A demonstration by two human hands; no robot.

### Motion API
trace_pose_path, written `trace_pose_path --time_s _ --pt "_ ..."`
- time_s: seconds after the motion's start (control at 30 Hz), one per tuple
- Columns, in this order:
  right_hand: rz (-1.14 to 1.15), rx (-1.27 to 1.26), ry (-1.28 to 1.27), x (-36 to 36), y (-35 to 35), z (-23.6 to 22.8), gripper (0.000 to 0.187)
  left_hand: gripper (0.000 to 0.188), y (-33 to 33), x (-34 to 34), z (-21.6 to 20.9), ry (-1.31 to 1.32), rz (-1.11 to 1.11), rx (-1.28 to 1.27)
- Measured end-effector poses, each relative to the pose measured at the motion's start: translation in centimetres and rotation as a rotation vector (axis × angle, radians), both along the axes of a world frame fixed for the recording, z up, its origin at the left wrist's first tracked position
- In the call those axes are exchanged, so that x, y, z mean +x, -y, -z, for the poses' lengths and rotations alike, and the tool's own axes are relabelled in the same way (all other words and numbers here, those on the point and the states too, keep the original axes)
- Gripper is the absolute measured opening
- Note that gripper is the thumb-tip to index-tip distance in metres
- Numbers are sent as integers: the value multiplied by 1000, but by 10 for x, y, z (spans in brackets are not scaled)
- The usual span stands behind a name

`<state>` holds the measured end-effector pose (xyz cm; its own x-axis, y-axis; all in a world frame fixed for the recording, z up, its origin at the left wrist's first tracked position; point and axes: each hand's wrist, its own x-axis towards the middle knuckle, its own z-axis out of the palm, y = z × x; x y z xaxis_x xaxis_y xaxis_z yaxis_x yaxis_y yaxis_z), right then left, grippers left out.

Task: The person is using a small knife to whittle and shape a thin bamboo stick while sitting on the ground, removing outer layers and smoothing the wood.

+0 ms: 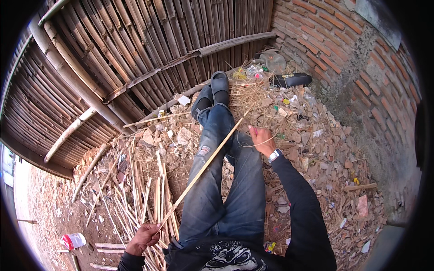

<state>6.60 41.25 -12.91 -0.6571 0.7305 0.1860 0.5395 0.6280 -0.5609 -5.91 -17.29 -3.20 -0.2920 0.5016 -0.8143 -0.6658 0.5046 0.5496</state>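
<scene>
Whether the right grip pinches anything is too small to tell. The lower edge cuts off the left sleeve and the shirt print; many litter scraps are indistinct.

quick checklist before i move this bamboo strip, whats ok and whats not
1. Left hand gripping the bamboo strip at its near end: ok.
2. Right hand holding something: cannot tell, its palm is hidden.
3. Strip's far tip clearly visible: not ok, it blends with the straw.
4. Sandals on both feet: ok.
5. Ground free of rubble: not ok, pieces lie beside the legs.
</scene>
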Motion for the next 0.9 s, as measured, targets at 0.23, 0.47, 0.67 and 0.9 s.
trace_pose_path --time_s 0.23,0.47,0.67,0.9 --pt "558 -39 -24 89 -174 54 83 30 105 -21 34 118 -86 -55" --pt "587 -195 -354 75 -115 16 83 32 -8 -6 15 103 65 3" --pt "-166 -138 -110 8 84 -68 67 35 -88 -8 31 264 -10 119" --pt "-487 -169 -26 3 188 -60 63 37 -159 -4 38 278 -19 206"
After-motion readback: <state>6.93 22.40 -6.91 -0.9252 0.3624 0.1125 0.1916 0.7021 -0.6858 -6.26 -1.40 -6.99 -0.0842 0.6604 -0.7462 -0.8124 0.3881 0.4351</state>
